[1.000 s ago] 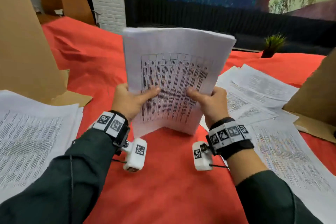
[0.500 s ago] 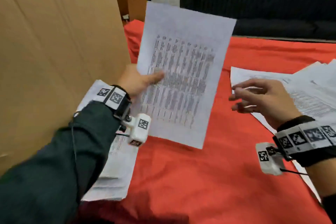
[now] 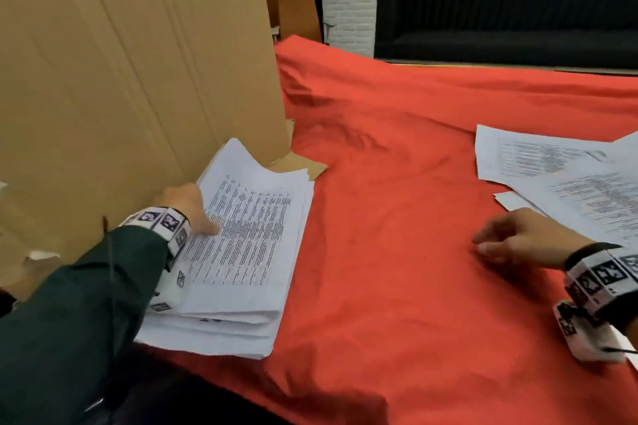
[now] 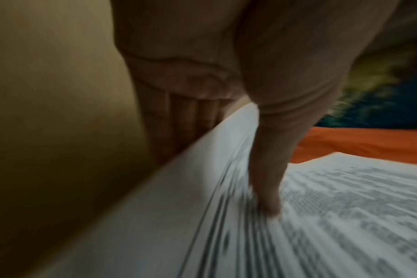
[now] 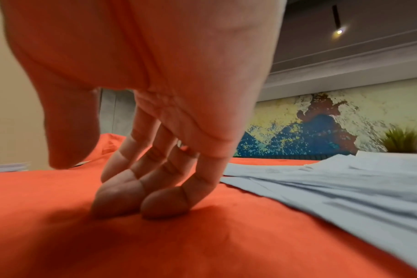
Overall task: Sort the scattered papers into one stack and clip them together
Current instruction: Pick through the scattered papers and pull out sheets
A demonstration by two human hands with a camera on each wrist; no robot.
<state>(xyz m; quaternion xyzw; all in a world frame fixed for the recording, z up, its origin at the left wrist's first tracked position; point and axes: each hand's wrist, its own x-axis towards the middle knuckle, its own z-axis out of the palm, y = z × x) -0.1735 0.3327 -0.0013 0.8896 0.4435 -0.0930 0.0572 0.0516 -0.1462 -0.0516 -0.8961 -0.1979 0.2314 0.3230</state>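
A thick stack of printed papers lies on the red cloth at the left, against a cardboard wall. My left hand holds the top sheets by their left edge, which curls upward. In the left wrist view the thumb presses down on the printed page while the fingers reach down behind the raised edge. My right hand holds nothing, and its loosely curled fingertips rest on the cloth. Just right of it lie loose scattered sheets, also seen in the right wrist view.
A tall cardboard panel stands at the left, its flap lying on the cloth behind the stack. Wrinkled red cloth covers the table between the two paper piles. A black sofa and a painted wall are beyond.
The bundle that both hands held upright went left in the left hand alone and now lies on the left stack. The right hand let go and dropped to the cloth.
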